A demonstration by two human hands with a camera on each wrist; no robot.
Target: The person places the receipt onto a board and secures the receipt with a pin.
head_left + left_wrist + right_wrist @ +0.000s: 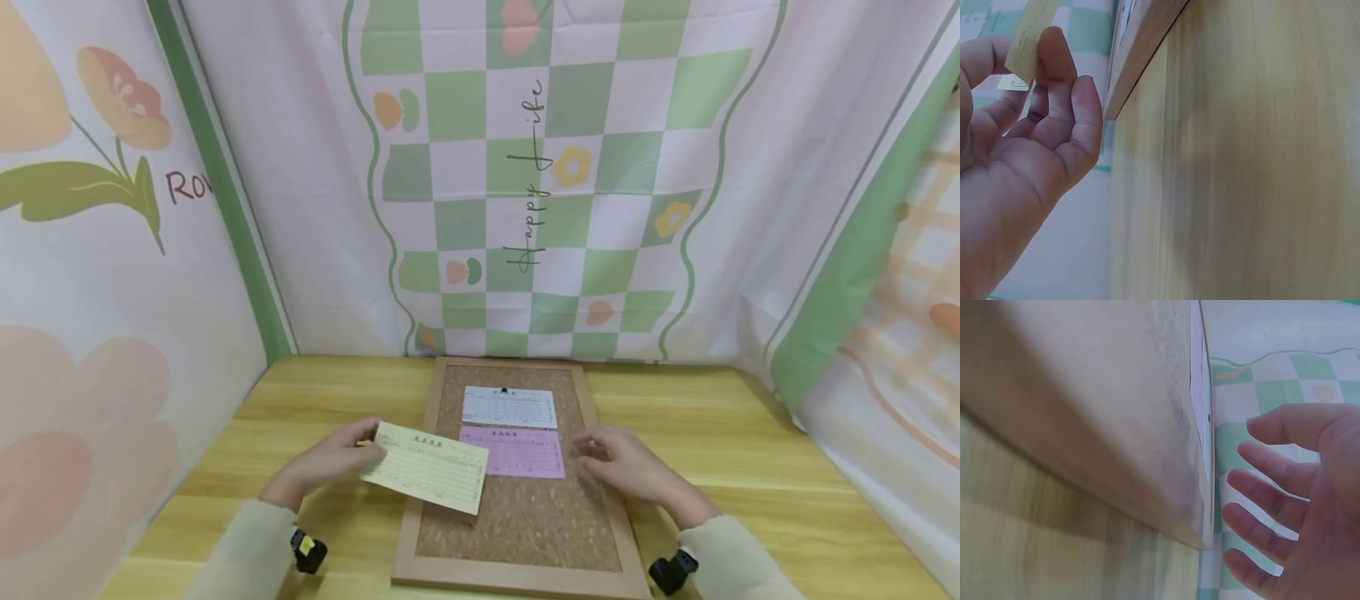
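Note:
My left hand (341, 457) pinches a yellow printed form (431, 468) by its left end, holding it above the left side of a cork board (525, 529). In the left wrist view the thumb and fingers meet on the yellow slip (1030, 44). On the board lie a pale blue form (508, 408) and, just below it, a pink form (525, 454), partly covered by the yellow one. A small black clip or pin (504, 390) sits at the blue form's top edge. My right hand (626, 467) hovers by the board's right edge, fingers loosely spread, holding nothing.
The wood-framed board rests on a light wooden table (720, 450). Curtains printed with green checks (558, 208) hang behind the table, and more printed cloth (90, 333) stands at both sides. A black wrist camera (307, 550) is on the left wrist, another (673, 572) on the right.

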